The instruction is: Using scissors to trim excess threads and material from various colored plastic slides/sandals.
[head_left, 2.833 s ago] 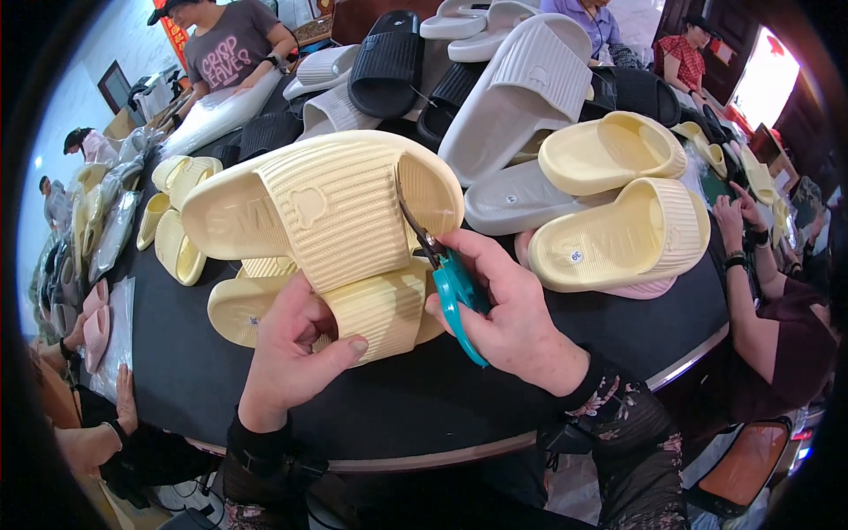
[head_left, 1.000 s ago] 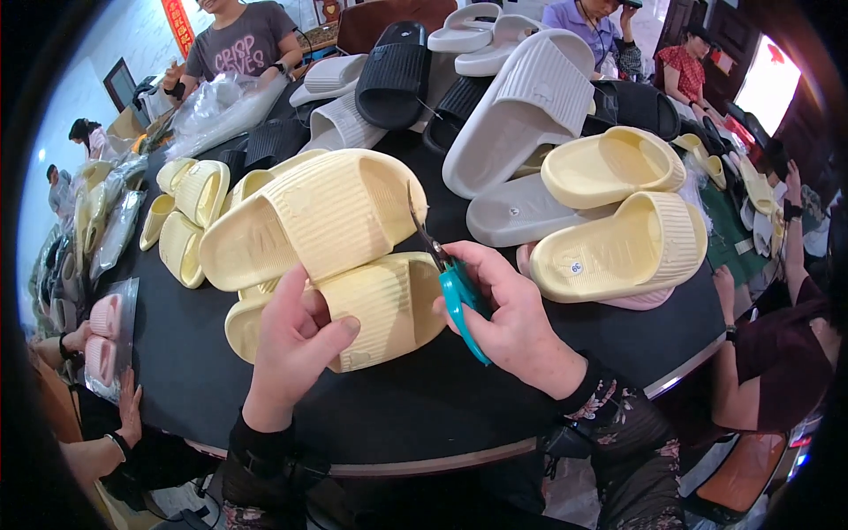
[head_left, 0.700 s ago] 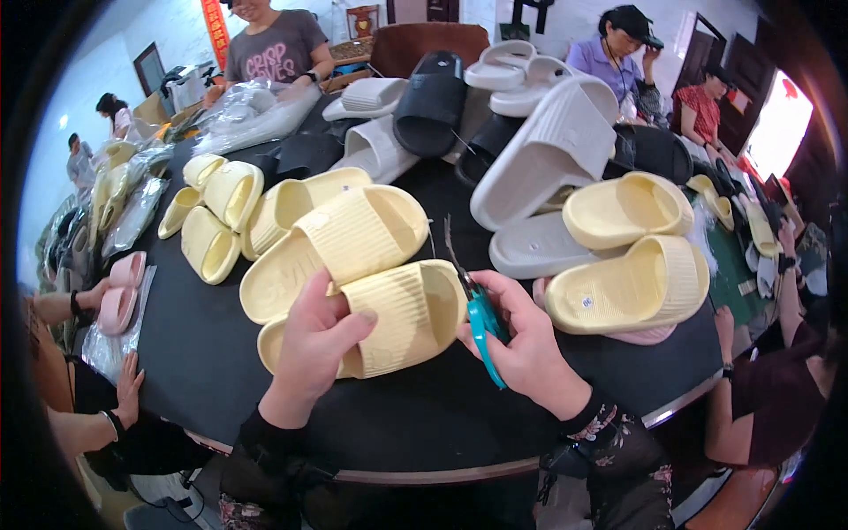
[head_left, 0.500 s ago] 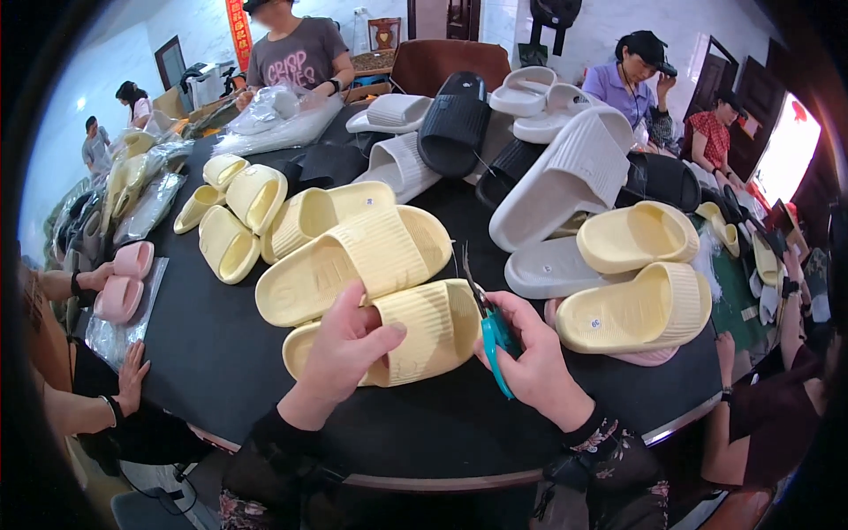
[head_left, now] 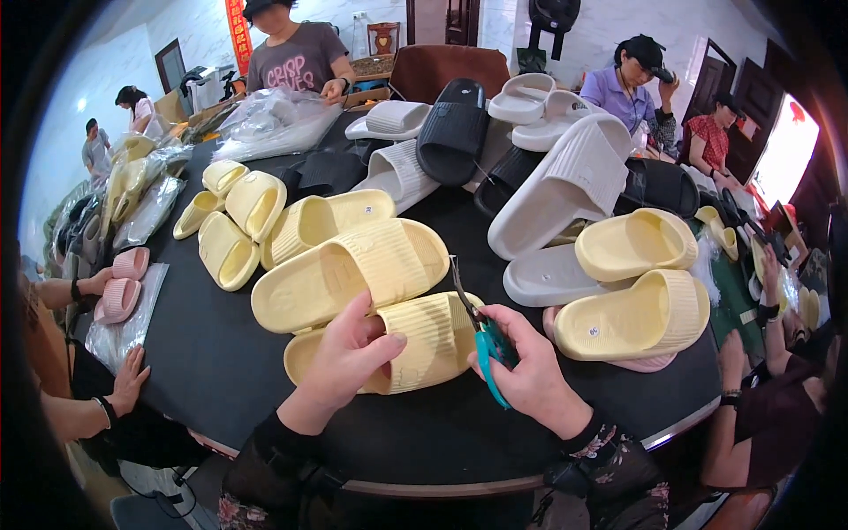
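Observation:
My left hand [head_left: 340, 362] grips the nearer of two pale yellow slide slippers by its ribbed strap. That near slipper [head_left: 428, 340] lies on its sole side, toe end toward my right hand. The farther yellow slipper [head_left: 380, 265] rests just beyond it, partly against it. My right hand [head_left: 534, 371] is closed around teal-handled scissors [head_left: 492, 362]. Their dark blades stick up and to the left, beside the toe ends of both slippers. Some fingers of my left hand are hidden inside the strap's opening.
Several small yellow slippers [head_left: 256, 205] lie at left on the black table [head_left: 424, 442]. Grey slippers [head_left: 565, 185] and black slippers [head_left: 452, 132] are heaped at the back. More yellow slippers [head_left: 632, 314] are stacked at right. A neighbour's hand [head_left: 131, 380] rests beside plastic bags [head_left: 132, 314] at left.
Both hands stay nearly in place; the scissors and my right hand have shifted slightly down. The far yellow slipper sits a little lower. The person across has moved a hand over the plastic bags.

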`<state>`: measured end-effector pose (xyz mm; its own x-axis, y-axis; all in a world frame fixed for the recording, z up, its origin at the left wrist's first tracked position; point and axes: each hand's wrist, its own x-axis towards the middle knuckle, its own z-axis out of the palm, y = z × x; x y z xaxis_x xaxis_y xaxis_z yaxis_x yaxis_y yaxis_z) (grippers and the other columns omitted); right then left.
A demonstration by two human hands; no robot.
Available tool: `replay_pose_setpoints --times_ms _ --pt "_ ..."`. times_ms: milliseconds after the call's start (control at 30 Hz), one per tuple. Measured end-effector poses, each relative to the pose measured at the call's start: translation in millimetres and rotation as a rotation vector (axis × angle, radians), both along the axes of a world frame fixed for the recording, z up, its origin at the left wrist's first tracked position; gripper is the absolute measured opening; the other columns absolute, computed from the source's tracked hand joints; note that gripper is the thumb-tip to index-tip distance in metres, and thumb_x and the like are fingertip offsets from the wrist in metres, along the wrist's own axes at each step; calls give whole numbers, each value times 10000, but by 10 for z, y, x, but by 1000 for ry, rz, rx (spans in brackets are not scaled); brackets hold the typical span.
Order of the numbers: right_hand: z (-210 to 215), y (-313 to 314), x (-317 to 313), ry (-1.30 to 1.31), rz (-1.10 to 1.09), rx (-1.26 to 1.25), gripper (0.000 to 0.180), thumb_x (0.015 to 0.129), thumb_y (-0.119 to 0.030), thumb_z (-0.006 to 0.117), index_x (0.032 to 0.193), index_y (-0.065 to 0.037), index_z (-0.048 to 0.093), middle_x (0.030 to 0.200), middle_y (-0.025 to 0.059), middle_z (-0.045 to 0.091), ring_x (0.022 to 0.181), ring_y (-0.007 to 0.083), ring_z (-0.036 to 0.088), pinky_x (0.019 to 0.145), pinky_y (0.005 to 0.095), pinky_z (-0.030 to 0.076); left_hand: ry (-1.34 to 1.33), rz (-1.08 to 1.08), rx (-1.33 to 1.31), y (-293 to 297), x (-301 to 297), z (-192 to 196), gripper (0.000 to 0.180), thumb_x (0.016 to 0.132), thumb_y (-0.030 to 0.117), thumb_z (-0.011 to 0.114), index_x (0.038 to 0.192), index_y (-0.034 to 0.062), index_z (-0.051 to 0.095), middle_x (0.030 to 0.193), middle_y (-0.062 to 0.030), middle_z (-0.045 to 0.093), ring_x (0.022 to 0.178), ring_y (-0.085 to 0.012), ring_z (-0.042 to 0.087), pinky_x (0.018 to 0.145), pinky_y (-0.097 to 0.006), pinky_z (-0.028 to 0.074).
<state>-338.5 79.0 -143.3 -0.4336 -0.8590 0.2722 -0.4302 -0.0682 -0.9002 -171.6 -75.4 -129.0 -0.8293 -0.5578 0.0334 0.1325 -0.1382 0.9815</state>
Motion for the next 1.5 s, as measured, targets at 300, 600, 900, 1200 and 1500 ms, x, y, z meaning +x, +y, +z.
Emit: replay_pose_setpoints --times_ms 300,600,900,1200,1500 --pt "-29 35 -53 55 -25 -39 479 801 -137 693 1207 6 482 986 97 593 818 126 579 694 263 492 -40 -9 24 36 -4 10 571 852 71 572 1352 -10 308 1088 -101 590 873 -102 572 657 -230 474" --pt "31 35 -30 5 11 51 474 821 -68 661 1231 25 443 1019 60 579 885 89 538 803 237 457 -16 26 -10 52 16 21 568 852 90 586 1344 -18 324 1092 -109 589 866 -110 578 655 -225 479" --pt "-90 -3 -68 -68 -40 -86 445 811 -145 687 1180 9 490 881 99 620 767 127 586 696 272 479 -15 2 -31 64 9 43 555 851 57 561 1346 -23 324 1166 -143 560 1013 -164 565 841 -279 466" --pt "-173 -23 -161 -131 -85 -167 429 816 -176 683 1163 0 504 893 142 636 789 170 628 700 308 490 14 -5 -70 91 -14 2 551 826 -31 505 1344 -48 319 1214 -172 541 1094 -209 550 924 -303 429" --pt "-36 27 -277 -597 -16 21 562 862 -308 642 1245 44 429 819 25 551 634 73 533 411 198 416 221 226 -64 143 79 375 521 823 -42 442 1334 -58 338 1216 -190 539 1078 -244 567 918 -324 453"
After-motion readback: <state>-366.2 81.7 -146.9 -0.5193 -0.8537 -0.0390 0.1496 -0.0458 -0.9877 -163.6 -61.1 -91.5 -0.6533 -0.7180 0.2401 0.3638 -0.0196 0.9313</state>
